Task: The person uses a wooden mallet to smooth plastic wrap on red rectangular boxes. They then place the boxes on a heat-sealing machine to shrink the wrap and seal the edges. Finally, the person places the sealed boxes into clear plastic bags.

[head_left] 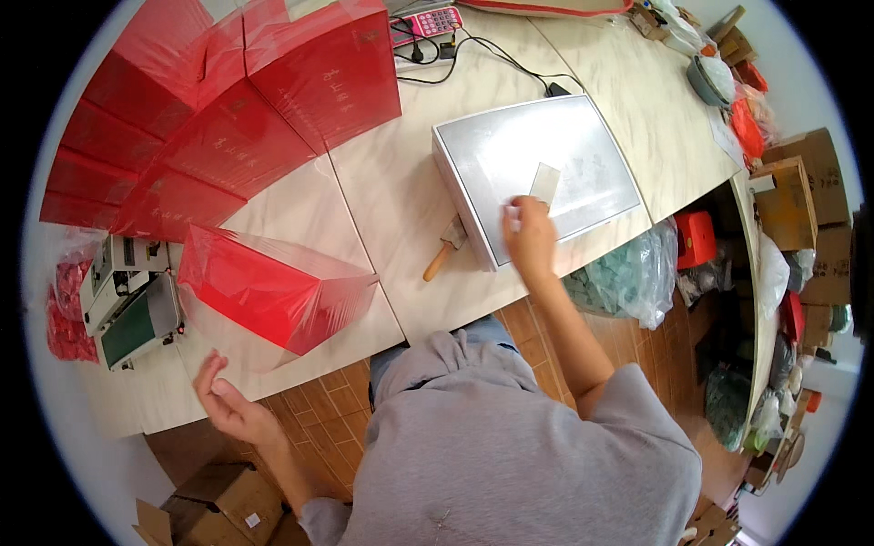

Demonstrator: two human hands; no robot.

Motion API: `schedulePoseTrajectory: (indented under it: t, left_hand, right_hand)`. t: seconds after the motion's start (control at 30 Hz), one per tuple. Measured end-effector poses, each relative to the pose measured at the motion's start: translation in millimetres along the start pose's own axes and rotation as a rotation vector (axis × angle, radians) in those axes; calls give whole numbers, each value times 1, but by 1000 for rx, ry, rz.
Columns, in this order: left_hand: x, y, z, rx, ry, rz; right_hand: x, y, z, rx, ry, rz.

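Note:
My right hand (530,238) is over a low box with a silver metal top (482,150). Its fingers are curled and blurred by motion, and what they grip is hidden. A flat grey strip (544,183) shows just beyond the fingertips; I cannot tell whether the hand holds it. A tool with a wooden handle (439,261) lies against the near left side of the metal-topped box. At the table's front edge, my left hand (232,409) is open, fingers loosely bent, holding nothing. Beyond it sits a red box (250,282) in loose clear film, which flares out at both ends.
Red film-wrapped boxes (228,136) stand stacked at the back left. A machine with a green bed (141,320) is at the left. Black cables (510,59) and a pink keypad device (435,23) lie at the back. Clear plastic bags (628,273) hang below the table's right side.

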State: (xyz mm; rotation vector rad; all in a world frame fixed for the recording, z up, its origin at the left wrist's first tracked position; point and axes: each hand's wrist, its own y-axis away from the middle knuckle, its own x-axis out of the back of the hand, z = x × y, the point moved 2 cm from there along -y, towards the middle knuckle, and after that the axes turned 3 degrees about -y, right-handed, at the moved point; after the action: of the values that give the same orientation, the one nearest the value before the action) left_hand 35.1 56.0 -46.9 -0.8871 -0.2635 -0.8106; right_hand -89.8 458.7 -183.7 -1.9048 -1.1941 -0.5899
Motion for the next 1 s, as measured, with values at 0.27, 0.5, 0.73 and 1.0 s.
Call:
schedulePoseTrajectory:
  t: [0.27, 0.5, 0.73, 1.0]
  left_hand:
    - [-42, -67, 81, -312, -287, -693]
    - [-30, -52, 77, -231, -288, -687]
    - [-35, -58, 54, -201, -447, -607]
    - [-49, -62, 23, -284, -268, -544]
  right_hand:
    - [-1, 25, 82, -292, 491, -152]
    - [23, 14, 60, -132, -33, -137]
    - [78, 18, -98, 101, -486, -510]
    - [108, 38, -178, 394, -432, -659]
